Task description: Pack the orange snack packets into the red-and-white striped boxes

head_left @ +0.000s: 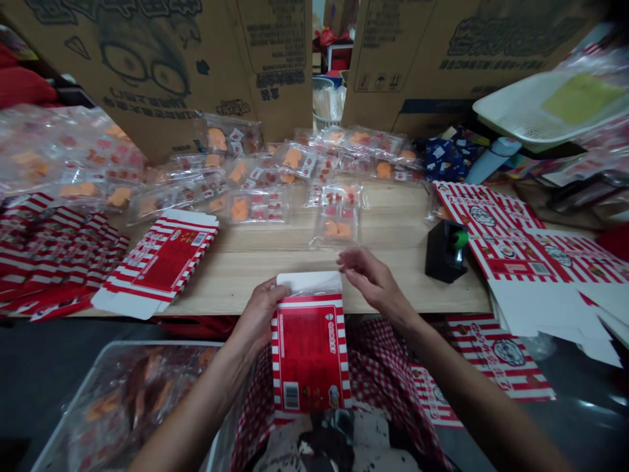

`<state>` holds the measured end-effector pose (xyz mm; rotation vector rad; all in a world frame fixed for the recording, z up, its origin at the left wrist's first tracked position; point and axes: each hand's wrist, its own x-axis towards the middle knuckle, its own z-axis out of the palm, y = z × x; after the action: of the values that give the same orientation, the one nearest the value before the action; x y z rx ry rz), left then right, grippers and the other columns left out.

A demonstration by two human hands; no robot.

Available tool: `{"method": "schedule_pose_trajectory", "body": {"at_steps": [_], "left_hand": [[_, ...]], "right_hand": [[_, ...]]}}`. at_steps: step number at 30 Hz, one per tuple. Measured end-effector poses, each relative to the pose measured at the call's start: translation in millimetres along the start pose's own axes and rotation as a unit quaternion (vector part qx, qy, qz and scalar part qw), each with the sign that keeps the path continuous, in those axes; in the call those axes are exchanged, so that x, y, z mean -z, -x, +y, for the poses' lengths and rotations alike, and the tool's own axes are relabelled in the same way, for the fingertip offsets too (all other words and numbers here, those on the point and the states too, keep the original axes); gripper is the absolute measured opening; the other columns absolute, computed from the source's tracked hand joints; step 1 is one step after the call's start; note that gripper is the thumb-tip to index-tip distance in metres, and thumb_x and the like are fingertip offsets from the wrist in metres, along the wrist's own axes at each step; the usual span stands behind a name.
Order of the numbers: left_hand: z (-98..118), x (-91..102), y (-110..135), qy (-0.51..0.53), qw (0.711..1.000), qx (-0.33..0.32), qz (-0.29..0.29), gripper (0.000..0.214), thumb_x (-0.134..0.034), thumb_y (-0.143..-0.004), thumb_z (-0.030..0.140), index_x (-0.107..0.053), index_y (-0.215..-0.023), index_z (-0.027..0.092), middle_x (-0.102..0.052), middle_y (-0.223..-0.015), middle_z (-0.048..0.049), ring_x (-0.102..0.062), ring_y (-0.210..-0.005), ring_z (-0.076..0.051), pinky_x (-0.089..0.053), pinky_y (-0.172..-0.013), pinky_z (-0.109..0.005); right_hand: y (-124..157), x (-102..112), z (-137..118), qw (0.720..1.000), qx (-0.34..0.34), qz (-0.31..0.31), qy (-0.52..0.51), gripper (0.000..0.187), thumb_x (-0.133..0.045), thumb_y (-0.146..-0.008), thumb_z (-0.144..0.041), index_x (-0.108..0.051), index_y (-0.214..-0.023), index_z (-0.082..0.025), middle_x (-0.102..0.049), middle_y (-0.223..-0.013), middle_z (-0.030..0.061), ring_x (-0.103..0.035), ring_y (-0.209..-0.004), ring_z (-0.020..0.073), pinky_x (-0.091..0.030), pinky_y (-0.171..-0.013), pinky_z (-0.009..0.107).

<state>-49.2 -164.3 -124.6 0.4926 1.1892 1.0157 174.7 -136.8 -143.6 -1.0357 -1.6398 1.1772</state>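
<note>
My left hand [261,311] grips a red-and-white striped cardboard box [309,347] by its left edge, the thumb near the top. The box is upright above my lap, its white top flap standing up, and a bit of clear plastic shows at its mouth. My right hand [367,278] is just off the flap's right corner with fingers apart, holding nothing that I can see. Past it on the table lies a clear packet [339,219] with orange and pink pieces inside.
More clear packets [258,206] spread along the table's back before large cartons [196,78]. Striped boxes [162,255] lie left; flat striped cardboard [531,249] and a black tape dispenser [445,252] are right. A white bin [105,354] with packets stands below left.
</note>
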Motion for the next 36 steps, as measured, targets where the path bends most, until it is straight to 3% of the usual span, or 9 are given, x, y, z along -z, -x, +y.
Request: {"method": "schedule_pose_trajectory", "body": {"at_steps": [6, 11, 14, 17, 22, 26, 28, 32, 36], "left_hand": [[-1, -1.9, -2, 0.020, 1.000, -0.006, -0.005, 0.031, -0.077, -0.059, 0.021, -0.065, -0.086, 0.015, -0.072, -0.073, 0.0001, -0.065, -0.059, -0.014, -0.052, -0.059, -0.024], [-18, -1.3, 4, 0.011, 0.995, -0.075, 0.061, 0.044, -0.080, -0.069, 0.033, -0.053, -0.102, 0.025, -0.067, -0.080, 0.0060, -0.063, -0.064, -0.012, -0.051, -0.062, -0.022], [-35, 8.0, 10, -0.023, 0.983, -0.158, 0.094, 0.035, -0.075, -0.080, 0.043, -0.052, -0.101, 0.027, -0.063, -0.083, 0.0067, -0.060, -0.069, -0.010, -0.048, -0.065, -0.019], [-44, 18.3, 12, -0.125, 0.970, -0.202, 0.056, 0.026, -0.066, -0.089, 0.046, -0.063, -0.103, 0.023, -0.066, -0.093, 0.0014, -0.061, -0.080, -0.011, -0.048, -0.073, -0.020], [-5, 9.0, 4, -0.218, 0.910, -0.347, 0.062, 0.024, -0.061, -0.095, 0.041, -0.069, -0.093, 0.019, -0.068, -0.085, -0.0008, -0.060, -0.077, -0.013, -0.047, -0.071, -0.021], [41, -14.8, -9, -0.215, 0.816, -0.533, 0.063, 0.017, -0.063, -0.095, 0.033, -0.069, -0.088, 0.019, -0.067, -0.081, 0.0001, -0.060, -0.074, -0.012, -0.047, -0.071, -0.021], [49, -21.4, -19, -0.192, 0.798, -0.570, 0.043, 0.012, -0.064, -0.094, 0.030, -0.068, -0.091, 0.019, -0.066, -0.084, -0.0002, -0.060, -0.075, -0.012, -0.047, -0.071, -0.021], [40, -21.7, -41, -0.111, 0.838, -0.535, -0.001, 0.011, -0.068, -0.091, 0.030, -0.065, -0.099, 0.022, -0.059, -0.083, 0.0009, -0.053, -0.070, -0.010, -0.044, -0.066, -0.020], [36, -15.6, -48, -0.024, 0.883, -0.467, -0.046, 0.040, -0.073, -0.086, 0.030, -0.060, -0.124, 0.030, -0.057, -0.080, 0.0026, -0.053, -0.070, -0.011, -0.046, -0.069, -0.021]], "right_hand": [[43, -26, 5, 0.999, 0.019, 0.032, 0.028, 0.034, -0.049, -0.099, -0.019, -0.055, -0.132, -0.022, -0.063, -0.121, 0.0092, -0.061, -0.107, 0.0206, -0.047, -0.096, 0.038], [34, -21, 7, 0.988, 0.119, -0.008, 0.097, 0.024, -0.045, -0.099, -0.015, -0.068, -0.106, -0.018, -0.058, -0.097, 0.0087, -0.057, -0.096, 0.0202, -0.049, -0.082, 0.033], [32, -16, 11, 0.990, 0.112, -0.019, 0.086, 0.023, -0.047, -0.098, -0.017, -0.069, -0.094, -0.018, -0.056, -0.093, 0.0074, -0.057, -0.090, 0.0195, -0.048, -0.077, 0.033], [34, -20, 13, 0.997, 0.066, 0.020, 0.043, 0.021, -0.051, -0.098, -0.019, -0.070, -0.091, -0.020, -0.058, -0.094, 0.0059, -0.058, -0.090, 0.0185, -0.048, -0.078, 0.032], [13, -27, -12, 0.986, 0.031, 0.130, -0.101, 0.024, -0.057, -0.097, -0.022, -0.057, -0.120, -0.028, -0.065, -0.099, 0.0005, -0.063, -0.088, 0.0158, -0.051, -0.077, 0.030], [-24, -14, -41, 0.956, 0.175, 0.219, -0.084, 0.035, -0.062, -0.094, -0.019, -0.049, -0.125, -0.032, -0.066, -0.110, 0.0017, -0.065, -0.098, 0.0174, -0.053, -0.082, 0.032], [-36, -5, -45, 0.941, 0.234, 0.241, -0.033, 0.035, -0.061, -0.093, -0.017, -0.050, -0.123, -0.032, -0.064, -0.111, 0.0026, -0.065, -0.098, 0.0179, -0.053, -0.082, 0.033], [-42, 9, -34, 0.940, 0.268, 0.171, 0.125, 0.020, -0.050, -0.097, -0.012, -0.060, -0.109, -0.025, -0.063, -0.107, 0.0056, -0.063, -0.099, 0.0190, -0.052, -0.085, 0.035], [-42, 8, -29, 0.951, 0.261, 0.112, 0.119, 0.022, -0.045, -0.099, -0.013, -0.059, -0.113, -0.024, -0.063, -0.115, 0.0078, -0.063, -0.106, 0.0202, -0.051, -0.092, 0.038]]}}
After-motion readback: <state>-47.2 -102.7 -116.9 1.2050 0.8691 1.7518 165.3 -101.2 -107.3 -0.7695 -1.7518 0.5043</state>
